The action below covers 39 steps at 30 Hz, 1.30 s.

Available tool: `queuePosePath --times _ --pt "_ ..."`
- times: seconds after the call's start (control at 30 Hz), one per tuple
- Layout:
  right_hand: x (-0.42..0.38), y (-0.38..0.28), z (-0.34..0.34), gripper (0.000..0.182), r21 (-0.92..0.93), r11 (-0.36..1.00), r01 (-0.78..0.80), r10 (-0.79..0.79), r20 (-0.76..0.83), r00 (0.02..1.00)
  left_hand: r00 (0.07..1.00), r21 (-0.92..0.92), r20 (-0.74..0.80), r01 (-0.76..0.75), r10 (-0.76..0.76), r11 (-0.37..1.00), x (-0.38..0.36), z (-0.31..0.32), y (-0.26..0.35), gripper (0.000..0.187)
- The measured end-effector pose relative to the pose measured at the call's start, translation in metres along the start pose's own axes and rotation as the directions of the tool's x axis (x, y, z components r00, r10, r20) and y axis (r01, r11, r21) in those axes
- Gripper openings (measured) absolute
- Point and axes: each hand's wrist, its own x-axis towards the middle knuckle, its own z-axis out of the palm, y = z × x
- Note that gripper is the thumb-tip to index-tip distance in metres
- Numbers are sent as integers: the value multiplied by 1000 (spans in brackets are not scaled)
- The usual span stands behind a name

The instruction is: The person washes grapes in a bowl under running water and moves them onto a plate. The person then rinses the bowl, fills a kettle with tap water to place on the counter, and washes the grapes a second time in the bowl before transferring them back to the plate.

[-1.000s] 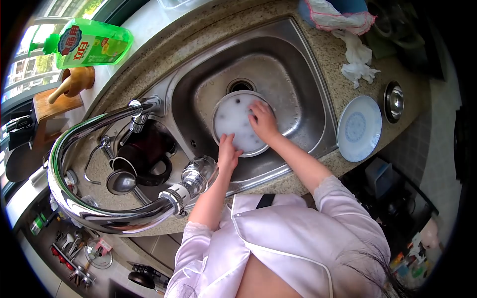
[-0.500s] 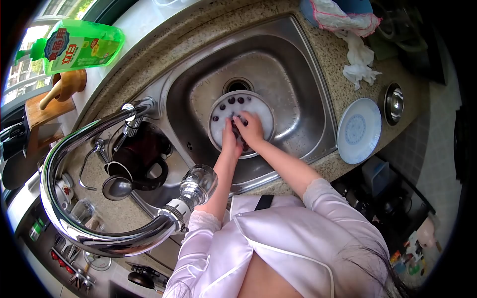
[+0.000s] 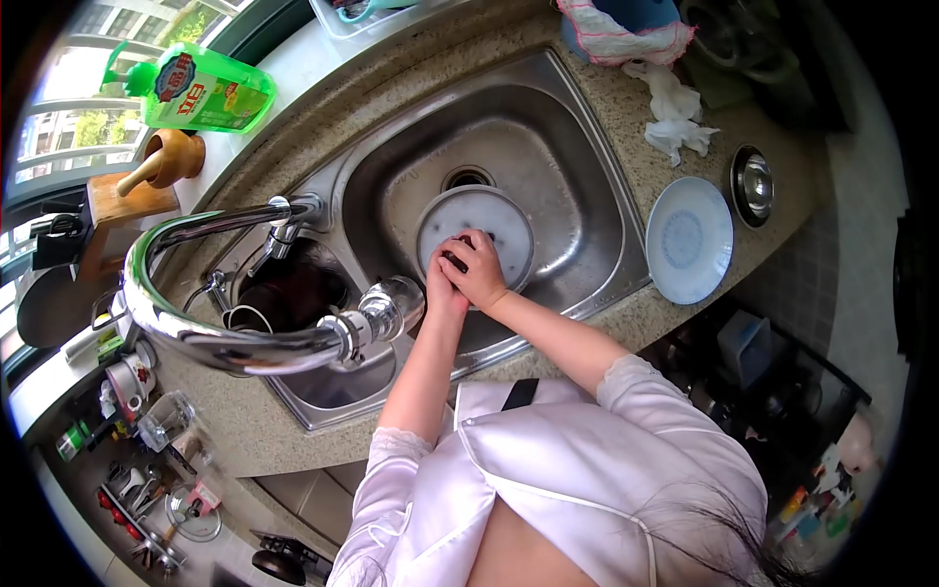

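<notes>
Two bare hands at a large stainless-steel sink basin (image 3: 577,176). The left hand (image 3: 443,293) and right hand (image 3: 479,276) are pressed together, fingers curved into a cup around small dark round pieces (image 3: 455,262); the closed shape presumably stops such smooth pieces slipping out. They are held low over a round pale bowl with a metallic rim (image 3: 531,247), inside the basin near its drain, probably so that drips and strays fall back into its cloudy liquid (image 3: 507,256) (a few dark spots show there, too blurred to count). The curved chrome tap (image 3: 235,354) arches to the left of the basin, its outlet apart from the bowl. The speckled stone surface (image 3: 230,421) surrounds the basin; on it, to the basin's right, rest a blue-and-white patterned plate (image 3: 690,240) and, beyond, a small shiny steel dish (image 3: 756,186). A green plastic pump bottle (image 3: 235,96) and a window (image 3: 93,127) lie beyond the basin's upper left.
</notes>
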Motion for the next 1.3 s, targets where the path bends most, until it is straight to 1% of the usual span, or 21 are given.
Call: queuePosePath --times 0.17,0.33,0.5,0.57,0.67,0.8,0.87,0.93,1.0,1.03,1.1,1.13,1.2,1.27,1.3 --pt "1 -24 -16 19 32 999 38 -36 -63 997 998 56 6 -62 62 997 -15 11 5 35" --pt "-1 -46 -30 19 8 996 86 -84 -109 990 993 84 50 -109 105 990 -27 15 9 36" --pt "-4 -52 -35 20 -13 993 121 -122 -145 982 978 20 183 -106 101 994 -22 11 6 34" --pt "-7 -48 -31 20 -48 986 159 -164 -133 977 967 -5 238 -95 93 996 -15 7 5 33" --pt "-4 -48 -24 18 -69 987 142 -151 -149 977 943 -29 322 -78 83 997 0 6 8 31" --pt "8 -53 -20 19 -78 984 163 -173 -147 974 911 -37 407 -51 62 998 10 4 14 29" --pt "12 -60 -23 20 -53 983 177 -184 -191 964 915 -43 400 -42 56 998 5 11 19 30" --pt "12 -64 -22 21 -81 984 161 -175 -204 963 915 -55 399 -34 53 998 2 18 22 30" --pt "12 -67 -22 22 -108 983 147 -167 -214 962 938 -39 344 -18 30 999 -3 22 24 30" --pt "12 -69 -22 23 -107 983 151 -172 -226 959 937 -40 348 -15 28 999 -4 23 25 30" --pt "8 -72 -23 24 -112 982 153 -175 -230 957 912 -85 410 31 6 996 -6 21 26 29" --pt "8 -76 -24 24 -107 983 151 -172 -227 959 912 -90 411 33 7 995 -4 21 28 29" --pt "8 -81 -24 25 -104 983 153 -173 -227 958 952 17 299 -73 65 997 1 22 36 30" --pt "7 -84 -25 18 -165 975 147 -184 -234 955 949 3 310 -65 61 998 5 17 40 30" --pt "6 -85 -26 18 -173 974 146 -185 -239 953 946 -11 319 -54 55 998 6 16 39 29"
